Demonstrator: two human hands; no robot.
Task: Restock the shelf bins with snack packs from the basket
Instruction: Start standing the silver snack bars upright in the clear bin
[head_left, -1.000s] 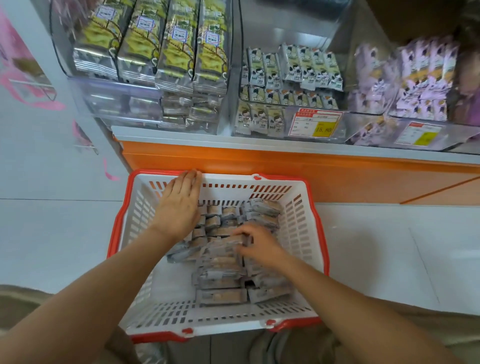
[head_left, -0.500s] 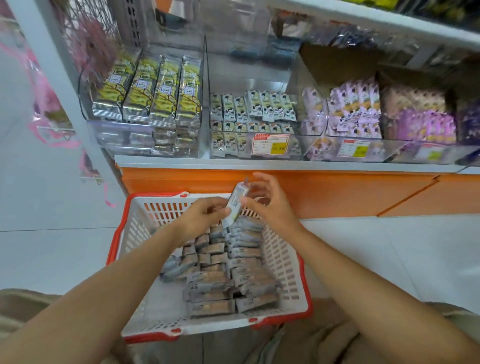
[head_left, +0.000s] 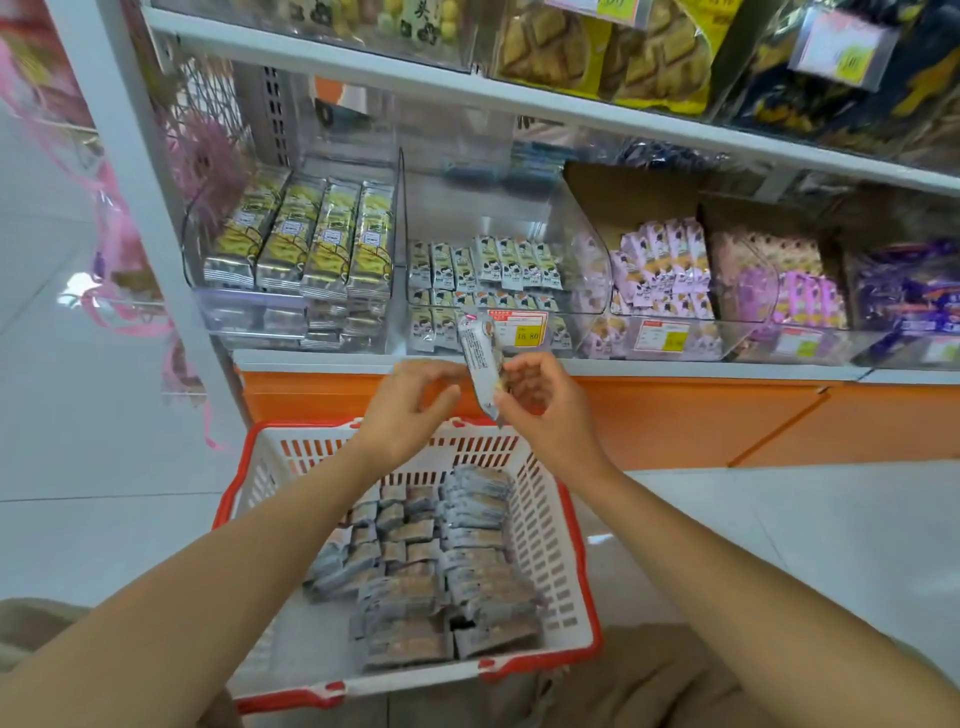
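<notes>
A grey-and-white snack pack (head_left: 480, 364) stands upright in the air in front of the shelf edge. My right hand (head_left: 545, 410) pinches its lower end, and the curled fingertips of my left hand (head_left: 410, 405) meet its left edge. Below my hands, a white basket with a red rim (head_left: 545, 530) sits on the floor and holds several grey snack packs (head_left: 447, 571) in rows. Straight ahead is a clear shelf bin (head_left: 488, 270), partly filled with small white packs.
A bin of yellow-green packs (head_left: 311, 239) is on the left, and bins of purple packs (head_left: 665, 270) are on the right. A price tag (head_left: 519, 330) hangs on the middle bin's front. An orange shelf base (head_left: 675, 415) runs behind the basket. An upper shelf (head_left: 571, 109) overhangs the bins.
Both hands left the basket; one pack came up with them and now stands in front of the middle bin. The view tilted up toward the shelves.
</notes>
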